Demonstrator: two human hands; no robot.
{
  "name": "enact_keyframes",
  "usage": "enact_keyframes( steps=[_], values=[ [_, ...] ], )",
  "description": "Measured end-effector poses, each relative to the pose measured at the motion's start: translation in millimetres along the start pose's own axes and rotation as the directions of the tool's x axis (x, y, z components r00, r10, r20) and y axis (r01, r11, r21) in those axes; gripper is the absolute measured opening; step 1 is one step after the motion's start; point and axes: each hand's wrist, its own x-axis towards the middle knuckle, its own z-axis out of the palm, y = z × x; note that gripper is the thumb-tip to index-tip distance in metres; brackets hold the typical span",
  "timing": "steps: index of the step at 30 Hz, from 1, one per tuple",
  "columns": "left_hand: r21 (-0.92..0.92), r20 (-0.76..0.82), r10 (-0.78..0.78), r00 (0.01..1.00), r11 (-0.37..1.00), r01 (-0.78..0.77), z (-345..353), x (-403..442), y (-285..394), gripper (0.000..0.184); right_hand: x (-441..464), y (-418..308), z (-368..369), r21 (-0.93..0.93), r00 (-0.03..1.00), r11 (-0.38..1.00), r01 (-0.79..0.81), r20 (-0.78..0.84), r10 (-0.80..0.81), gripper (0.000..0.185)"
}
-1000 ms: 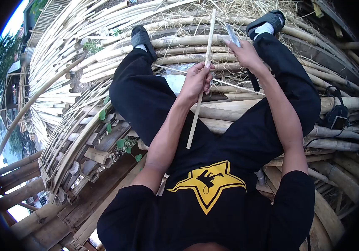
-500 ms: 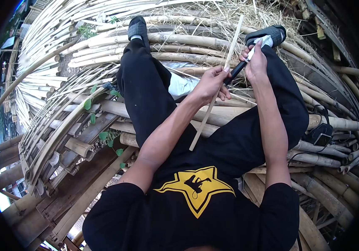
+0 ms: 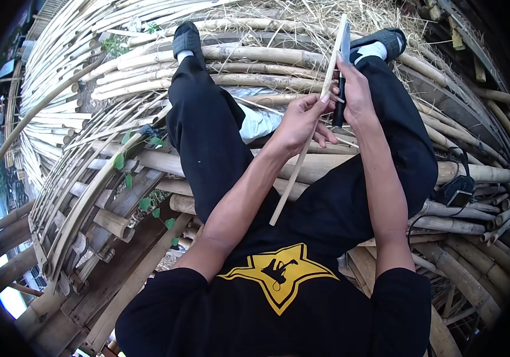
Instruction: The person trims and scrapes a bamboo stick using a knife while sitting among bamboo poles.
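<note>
A long, pale bamboo strip (image 3: 293, 176) slants upward across my lap. Near its middle, the thumb and fingers of my left hand (image 3: 300, 123) pinch it. My right hand (image 3: 356, 94) is wrapped round a knife (image 3: 346, 46), its blade pointing up and away from me alongside the strip's upper part. The lower end of the knife's black handle sticks out below my right fingers. Both hands are close together between my knees, and I cannot tell whether the blade touches the strip.
Bamboo poles (image 3: 267, 55) lie in rows under my legs, with straw (image 3: 302, 18) scattered beyond. A white cloth or bag (image 3: 259, 124) is by my left leg. At right, a dark pouch with a small device (image 3: 458, 197) rests on poles. Split bamboo pieces (image 3: 111, 223) are stacked left.
The knife has turned from lying slanted in my right hand to standing nearly upright beside the strip, its blade now showing. The white material near the right hand now appears as a sock.
</note>
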Motion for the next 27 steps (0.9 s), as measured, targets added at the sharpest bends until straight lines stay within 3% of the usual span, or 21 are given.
enact_keyframes(
  steps=[3, 5, 6, 11, 13, 14, 17, 19, 22, 27],
  values=[
    [0.008, 0.04, -0.015, 0.999, 1.0, 0.014, 5, -6, 9, 0.037, -2, -14, 5, -0.006, 0.998, 0.999, 0.043, -0.043, -0.043, 0.024],
    [0.055, 0.054, -0.02, 0.998, 0.998, 0.017, 8, -8, 12, 0.039, 1, -16, 2, -0.118, 0.995, 0.99, 0.079, -0.05, -0.085, 0.023],
    [0.06, 0.037, -0.044, 0.998, 0.997, 0.041, 6, -7, 11, 0.039, 1, -15, 2, -0.004, 0.997, 0.998, 0.066, -0.048, -0.066, 0.02],
    [0.177, -0.058, -0.01, 0.998, 0.984, 0.02, 6, -6, 16, 0.031, 3, -3, 1, 0.059, 0.999, 0.997, 0.043, -0.002, -0.043, 0.021],
    [0.15, 0.014, 0.013, 1.0, 0.989, -0.015, 2, -8, 23, 0.026, 1, 0, 3, 0.029, 0.999, 1.0, -0.003, 0.039, 0.002, 0.022],
    [0.134, -0.064, 0.036, 0.997, 0.991, -0.027, 7, -9, 23, 0.024, 4, 3, 0, -0.011, 0.996, 1.0, -0.005, 0.089, 0.006, 0.025],
    [0.072, -0.038, 0.07, 0.997, 0.995, -0.067, -8, -1, 25, 0.024, -2, -10, 1, -0.101, 0.997, 0.994, -0.043, 0.06, 0.049, 0.03],
    [0.04, -0.085, 0.044, 0.995, 0.998, -0.04, -9, -1, 32, 0.026, -1, -11, -4, -0.102, 0.995, 0.995, -0.025, 0.097, 0.035, 0.032],
    [-0.128, 0.057, -0.051, 0.997, 0.99, 0.058, -16, -6, 40, 0.029, 0, -15, -8, 0.029, 0.998, 1.0, 0.003, 0.056, -0.004, 0.028],
    [-0.203, 0.085, -0.069, 0.994, 0.976, 0.085, -24, -15, 46, 0.028, -14, -22, 0, -0.047, 0.996, 0.998, 0.048, 0.081, -0.044, 0.028]
  ],
)
